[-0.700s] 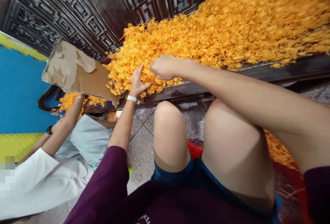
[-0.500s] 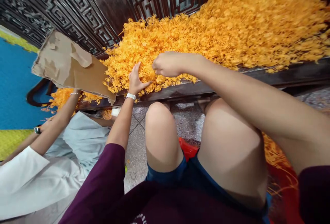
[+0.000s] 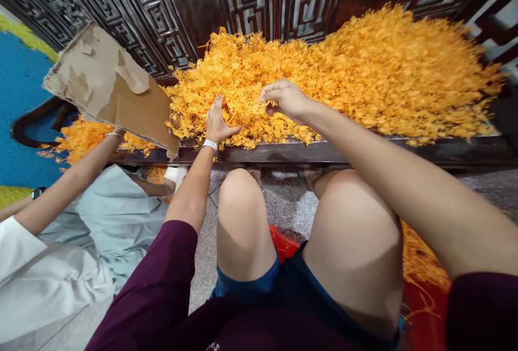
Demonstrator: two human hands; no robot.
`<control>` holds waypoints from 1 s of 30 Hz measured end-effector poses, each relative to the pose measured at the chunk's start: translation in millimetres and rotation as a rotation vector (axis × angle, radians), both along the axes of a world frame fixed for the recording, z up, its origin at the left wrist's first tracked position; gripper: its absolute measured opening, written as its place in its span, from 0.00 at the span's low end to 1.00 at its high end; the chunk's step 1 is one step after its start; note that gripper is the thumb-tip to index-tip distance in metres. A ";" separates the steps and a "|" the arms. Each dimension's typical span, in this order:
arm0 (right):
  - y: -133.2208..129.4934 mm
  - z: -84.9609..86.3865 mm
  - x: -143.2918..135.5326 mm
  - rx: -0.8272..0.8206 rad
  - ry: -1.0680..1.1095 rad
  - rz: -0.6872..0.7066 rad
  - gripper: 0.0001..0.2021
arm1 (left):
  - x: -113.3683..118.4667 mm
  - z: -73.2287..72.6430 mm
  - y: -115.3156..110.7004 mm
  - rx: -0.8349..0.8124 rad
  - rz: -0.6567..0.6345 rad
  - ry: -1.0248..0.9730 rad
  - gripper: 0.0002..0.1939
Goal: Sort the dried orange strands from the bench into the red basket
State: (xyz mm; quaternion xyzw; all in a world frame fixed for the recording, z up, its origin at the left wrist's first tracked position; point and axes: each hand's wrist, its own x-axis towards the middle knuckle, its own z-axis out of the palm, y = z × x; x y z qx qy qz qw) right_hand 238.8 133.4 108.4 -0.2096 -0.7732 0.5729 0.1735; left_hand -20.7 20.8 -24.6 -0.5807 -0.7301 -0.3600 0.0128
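Note:
A long heap of orange, stringy, flower-like pieces point(image 3: 364, 76) covers the dark wooden bench point(image 3: 429, 151). My left hand point(image 3: 220, 123) rests against the near left part of the heap, thumb and fingers spread, holding nothing, with a pale band on its wrist. Over the heap to its right is my right hand point(image 3: 283, 100), its fingers bent, the thumb and index finger apart, with nothing visible between them. The two hands do not touch.
A torn cardboard piece point(image 3: 121, 92) stands left of my left hand. Beyond it, another person's arm point(image 3: 81, 170) reaches toward more orange pieces point(image 3: 84, 138). Carved dark panels point(image 3: 243, 0) rise behind the heap. A red container point(image 3: 424, 308) with orange strands is at lower right.
My right hand has moved a little to the right, away from my left hand, and its fingers have opened. The whole view has shifted, showing more at the right end of the heap.

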 end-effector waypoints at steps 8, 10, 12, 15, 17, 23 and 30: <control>-22.8 17.5 0.9 -0.054 0.052 -0.057 0.06 | 2.5 -18.8 12.8 0.044 0.117 -0.104 0.78; -23.0 19.7 0.6 -0.087 0.074 -0.054 0.06 | 1.4 -22.1 12.1 0.060 0.131 -0.105 0.79; -21.1 20.2 -0.7 -0.121 0.109 -0.055 0.05 | 1.9 -24.7 11.3 0.074 0.137 -0.093 0.79; -16.3 20.2 -3.6 -0.149 0.174 -0.050 0.05 | 6.6 -27.9 11.5 0.095 0.146 -0.074 0.78; -13.6 21.5 -6.4 -0.094 0.189 -0.054 0.05 | 12.0 -29.8 12.3 0.109 0.138 -0.067 0.77; -11.4 31.6 -21.3 0.123 0.238 -0.088 0.09 | 33.5 -32.6 11.8 0.182 0.167 -0.062 0.69; -7.5 46.6 -30.1 -0.399 0.568 -0.044 0.20 | 47.8 -21.8 6.5 0.116 0.198 -0.027 0.67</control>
